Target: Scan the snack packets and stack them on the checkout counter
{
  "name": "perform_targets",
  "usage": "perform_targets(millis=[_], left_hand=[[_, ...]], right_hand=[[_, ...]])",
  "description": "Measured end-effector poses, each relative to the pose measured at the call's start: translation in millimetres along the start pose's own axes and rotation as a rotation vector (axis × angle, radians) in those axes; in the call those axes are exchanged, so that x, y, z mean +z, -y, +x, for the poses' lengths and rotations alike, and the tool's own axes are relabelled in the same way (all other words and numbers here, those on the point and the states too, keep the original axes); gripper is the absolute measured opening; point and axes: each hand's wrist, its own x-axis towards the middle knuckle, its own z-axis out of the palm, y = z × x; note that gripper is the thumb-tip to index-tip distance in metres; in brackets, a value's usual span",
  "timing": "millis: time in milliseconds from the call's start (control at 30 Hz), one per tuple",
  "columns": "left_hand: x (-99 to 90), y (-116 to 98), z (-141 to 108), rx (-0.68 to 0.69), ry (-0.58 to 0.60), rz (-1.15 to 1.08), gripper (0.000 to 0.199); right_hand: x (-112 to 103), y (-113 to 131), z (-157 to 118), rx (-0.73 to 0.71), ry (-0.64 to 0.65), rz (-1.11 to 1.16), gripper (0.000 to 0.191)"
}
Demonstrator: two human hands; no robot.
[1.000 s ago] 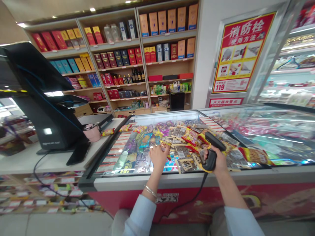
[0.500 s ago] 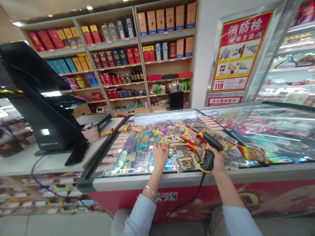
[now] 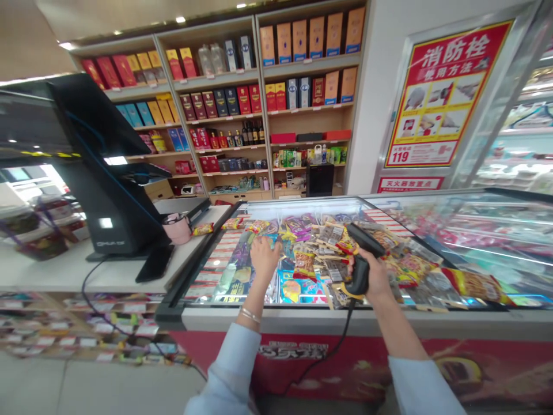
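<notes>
My right hand (image 3: pixel 375 278) is wrapped round the grip of a black handheld scanner (image 3: pixel 359 253), whose cord hangs down over the freezer front. My left hand (image 3: pixel 264 256) hovers over the glass top with its fingers apart, and nothing shows in it. Just right of that hand, a yellow and red snack bag (image 3: pixel 305 264) lies on the glass. Many clear packets with sticks (image 3: pixel 332 235) are heaped beyond it, around and behind the scanner. More snack bags, among them a large one (image 3: pixel 475 285), lie to the right.
A chest freezer (image 3: pixel 207 319) spans the front. On the left counter (image 3: pixel 196 252) stand a black terminal (image 3: pixel 106 196), a pink cup (image 3: pixel 177 229) and a dark phone (image 3: pixel 155 263). Shelves of boxes (image 3: pixel 302 61) stand behind.
My left hand has moved left, off the heap, and its fingers have spread. A snack bag now lies to its right. The view has shifted, and the scanner is still in my right hand.
</notes>
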Motion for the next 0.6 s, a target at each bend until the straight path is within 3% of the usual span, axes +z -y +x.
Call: perform_targets(millis=[200,367,467,600], left_hand=[[-12.8,64.7,53.2,-0.078,-0.016,0.093,0.038],[0.8,106.5,86.7,-0.045,0.062,0.048,0.034],[19.7,127.9,100.3,-0.004,0.102,-0.035,0.034],[48.0,150.5,114.8,0.034,0.133,-0.189,0.03]], right_hand=[[84.9,-42.4,8.3,0.113,0.16,0.034,0.024],[148.0,-94.0,22.3,0.163,0.212,0.058,0.024],[170.8,-124.5,28.9,0.264,0.23,0.047,0.022],[180.1,-156.6,39.5,0.386,0.193,0.018,0.016]])
